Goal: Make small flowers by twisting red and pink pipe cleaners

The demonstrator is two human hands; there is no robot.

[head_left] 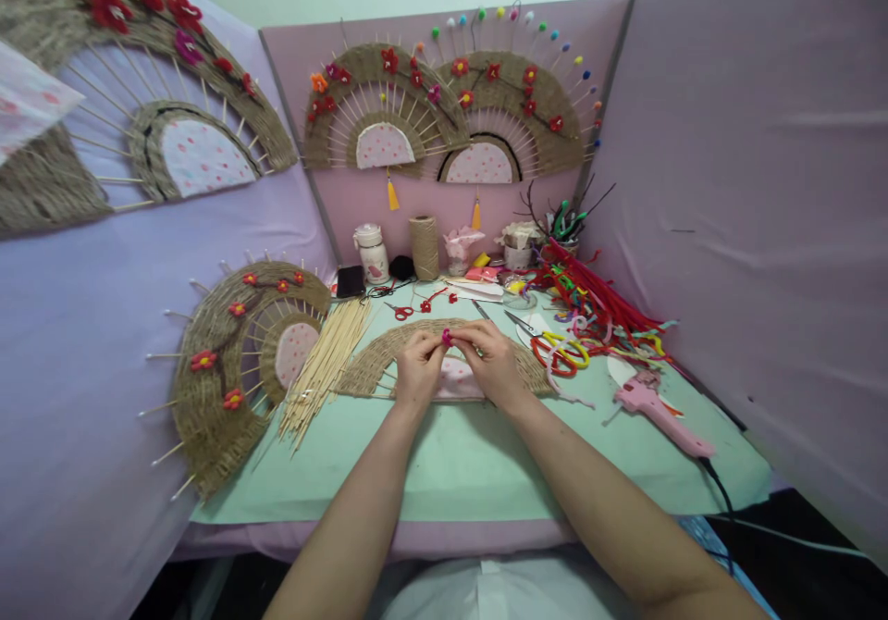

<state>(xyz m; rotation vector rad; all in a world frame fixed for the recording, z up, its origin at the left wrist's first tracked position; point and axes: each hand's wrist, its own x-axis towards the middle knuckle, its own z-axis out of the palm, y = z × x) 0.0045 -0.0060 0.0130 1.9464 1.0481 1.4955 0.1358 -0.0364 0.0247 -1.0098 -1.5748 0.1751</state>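
Observation:
Between my fingertips is a small magenta pipe-cleaner flower (447, 336), pinched from both sides. My left hand (420, 367) grips its left edge, and my right hand (491, 361) closes on its right edge. Both hands hover over a twine-wrapped fan (375, 358) that lies flat on the table; its dotted pink half-round centre (458, 376) shows between my wrists. Beyond the hands lie small red flowers (425, 305) and red-handled scissors (403, 313). How the fingers sit behind the flower is partly hidden.
A bundle of thin sticks (326, 361) lies at left, near a finished fan (228, 352). At right are yellow-handled scissors (567, 350), red pipe cleaners (600, 296) and a pink glue gun (662, 416) with its cord. Twine (424, 248) and a white bottle (372, 254) stand behind.

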